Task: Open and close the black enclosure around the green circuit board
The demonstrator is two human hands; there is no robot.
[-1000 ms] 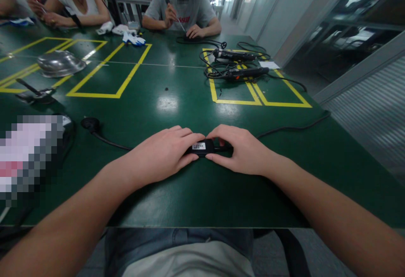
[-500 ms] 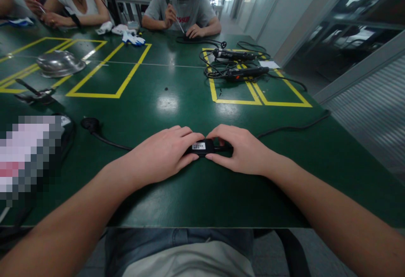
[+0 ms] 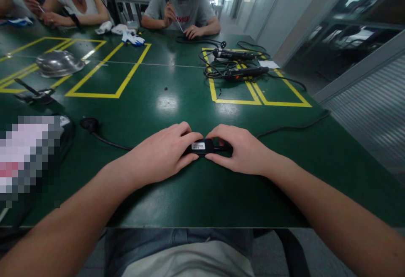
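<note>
A small black box with a white label (image 3: 198, 145), set in a black power cord, lies flat on the green table in front of me. My left hand (image 3: 164, 152) grips its left end, thumb on the near side and fingers on the far side. At the other end, my right hand (image 3: 237, 148) pinches the box's right edge with thumb and fingertips, its palm arched over the cord. The cord's plug (image 3: 90, 124) rests to the left, beyond my left forearm. To the right, the cord (image 3: 294, 128) runs out toward the table's edge.
Two black corded tools (image 3: 243, 73) lie tangled in cable inside yellow tape at the back right. A metal bowl (image 3: 60, 63) and a small metal item (image 3: 34, 93) are on the left, behind a blurred-out object (image 3: 28, 154). Opposite me, a person (image 3: 183, 11) works with a screwdriver.
My left hand's fingers have shifted slightly, with a knuckle lifted higher. The box and my right hand stay in place. The person opposite has moved a hand a little.
</note>
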